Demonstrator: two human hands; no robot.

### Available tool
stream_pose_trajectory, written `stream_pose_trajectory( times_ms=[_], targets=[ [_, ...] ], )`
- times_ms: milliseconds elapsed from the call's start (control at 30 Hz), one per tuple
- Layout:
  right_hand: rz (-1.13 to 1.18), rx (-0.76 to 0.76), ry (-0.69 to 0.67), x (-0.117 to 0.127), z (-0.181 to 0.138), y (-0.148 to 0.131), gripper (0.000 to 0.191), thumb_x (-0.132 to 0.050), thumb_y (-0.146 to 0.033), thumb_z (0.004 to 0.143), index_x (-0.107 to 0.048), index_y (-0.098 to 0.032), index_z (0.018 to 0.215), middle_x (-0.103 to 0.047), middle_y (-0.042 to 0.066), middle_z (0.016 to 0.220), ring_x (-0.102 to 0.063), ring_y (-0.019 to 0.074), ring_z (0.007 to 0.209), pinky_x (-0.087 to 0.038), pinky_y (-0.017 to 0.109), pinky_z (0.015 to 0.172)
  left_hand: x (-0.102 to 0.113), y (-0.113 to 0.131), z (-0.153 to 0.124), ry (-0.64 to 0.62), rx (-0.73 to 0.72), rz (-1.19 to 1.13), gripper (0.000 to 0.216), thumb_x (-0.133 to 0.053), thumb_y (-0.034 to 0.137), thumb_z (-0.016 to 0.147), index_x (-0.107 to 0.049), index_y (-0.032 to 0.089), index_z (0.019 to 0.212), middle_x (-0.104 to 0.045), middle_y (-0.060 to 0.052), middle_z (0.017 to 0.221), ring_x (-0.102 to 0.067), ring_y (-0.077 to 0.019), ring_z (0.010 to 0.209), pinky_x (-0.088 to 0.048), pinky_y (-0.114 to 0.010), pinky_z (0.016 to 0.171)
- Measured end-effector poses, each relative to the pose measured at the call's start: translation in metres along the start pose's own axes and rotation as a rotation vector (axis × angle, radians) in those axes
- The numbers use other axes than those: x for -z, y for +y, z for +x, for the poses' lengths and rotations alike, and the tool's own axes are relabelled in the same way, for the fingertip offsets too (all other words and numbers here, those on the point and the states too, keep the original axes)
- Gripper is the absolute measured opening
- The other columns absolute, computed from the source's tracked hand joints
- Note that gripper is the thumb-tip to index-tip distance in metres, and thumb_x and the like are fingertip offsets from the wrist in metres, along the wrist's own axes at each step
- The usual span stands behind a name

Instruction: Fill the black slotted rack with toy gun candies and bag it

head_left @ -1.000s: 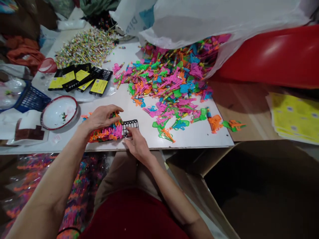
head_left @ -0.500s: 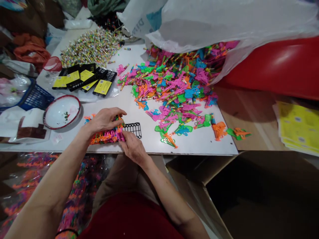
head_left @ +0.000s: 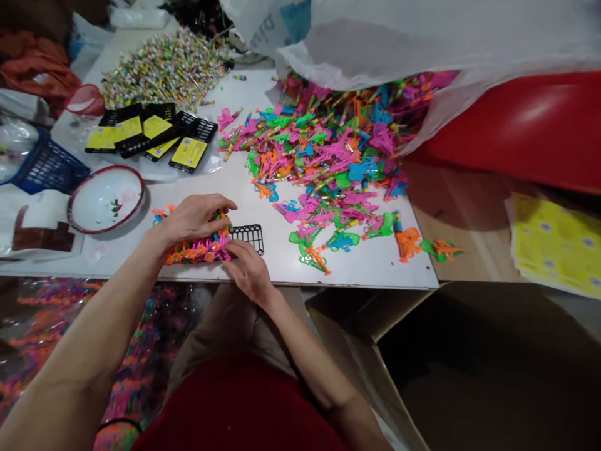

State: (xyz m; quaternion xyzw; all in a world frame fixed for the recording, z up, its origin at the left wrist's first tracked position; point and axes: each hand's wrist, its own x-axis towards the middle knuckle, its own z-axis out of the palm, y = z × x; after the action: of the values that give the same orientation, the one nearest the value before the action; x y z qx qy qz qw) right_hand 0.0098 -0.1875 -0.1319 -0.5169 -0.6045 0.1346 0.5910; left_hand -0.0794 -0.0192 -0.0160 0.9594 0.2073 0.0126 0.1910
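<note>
A black grid tray [head_left: 251, 237] lies near the front edge of the white table [head_left: 220, 188], most of it packed with a row of small colourful plastic toys [head_left: 197, 249]. My left hand [head_left: 195, 217] rests on top of that row, fingers curled over the toys. My right hand [head_left: 248, 270] presses its fingertips against the toys at the tray's near side. A big heap of loose pink, green, blue and orange toys [head_left: 328, 163] spreads across the table behind the tray.
Black trays with yellow cards [head_left: 150, 134] and a pile of small sticks [head_left: 162, 69] lie at the back left. A white bowl [head_left: 106, 199] and a blue basket [head_left: 40, 169] stand left. An open cardboard box [head_left: 469, 363] sits at right; white plastic bag [head_left: 422, 37] overhangs the heap.
Both hands stay on the tray; my right hand has slid slightly left onto the toys. The view has shifted a little.
</note>
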Motion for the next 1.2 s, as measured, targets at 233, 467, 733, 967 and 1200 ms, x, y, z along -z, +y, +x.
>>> stream_pose_trajectory(
  times_ms=[233, 467, 733, 967, 1200],
  targets=[
    [0.078, -0.025, -0.029, 0.003, 0.007, 0.002, 0.028, -0.058, -0.023, 0.092, -0.056, -0.022, 0.12, -0.061, 0.011, 0.116, -0.056, 0.0198, 0.115, -0.049, 0.037, 0.099, 0.0, -0.002, -0.001, 0.014, -0.014, -0.004, 0.036, -0.053, 0.038, 0.085, -0.064, 0.018, 0.113, -0.07, -0.006, 0.098, -0.064, -0.0191, 0.086, -0.046, -0.03, 0.078],
    [0.146, -0.158, -0.045, 0.003, -0.003, 0.006, 0.042, -0.061, -0.021, 0.088, -0.049, -0.022, 0.128, -0.058, 0.012, 0.121, -0.057, 0.0214, 0.113, -0.053, 0.037, 0.094, -0.002, -0.004, -0.002, 0.04, -0.024, -0.023, 0.037, -0.053, 0.04, 0.086, -0.065, 0.017, 0.112, -0.069, -0.007, 0.099, -0.064, -0.0192, 0.087, -0.046, -0.031, 0.08],
    [0.273, -0.376, -0.03, -0.011, -0.009, 0.011, 0.048, -0.062, -0.024, 0.085, -0.047, -0.02, 0.131, -0.062, 0.009, 0.115, -0.064, 0.0177, 0.097, -0.056, 0.029, 0.082, 0.004, -0.001, 0.001, -0.002, -0.085, 0.014, 0.037, -0.051, 0.039, 0.088, -0.064, 0.015, 0.112, -0.068, -0.01, 0.102, -0.063, -0.0206, 0.089, -0.046, -0.033, 0.081],
    [0.266, -0.408, -0.021, -0.012, -0.008, 0.015, 0.042, -0.056, -0.024, 0.087, -0.05, -0.021, 0.128, -0.065, 0.007, 0.111, -0.064, 0.018, 0.095, -0.056, 0.03, 0.082, 0.002, 0.001, 0.001, -0.015, -0.067, 0.091, 0.036, -0.048, 0.038, 0.089, -0.064, 0.015, 0.111, -0.068, -0.009, 0.097, -0.063, -0.0208, 0.086, -0.047, -0.033, 0.077],
    [0.249, -0.399, 0.139, -0.017, -0.012, 0.018, 0.04, -0.052, -0.023, 0.088, -0.05, -0.02, 0.128, -0.062, 0.008, 0.109, -0.062, 0.0188, 0.094, -0.054, 0.031, 0.081, -0.001, 0.003, 0.003, -0.022, -0.063, 0.155, 0.032, -0.046, 0.036, 0.087, -0.063, 0.015, 0.106, -0.067, -0.008, 0.093, -0.063, -0.0208, 0.084, -0.047, -0.032, 0.077]
  ],
)
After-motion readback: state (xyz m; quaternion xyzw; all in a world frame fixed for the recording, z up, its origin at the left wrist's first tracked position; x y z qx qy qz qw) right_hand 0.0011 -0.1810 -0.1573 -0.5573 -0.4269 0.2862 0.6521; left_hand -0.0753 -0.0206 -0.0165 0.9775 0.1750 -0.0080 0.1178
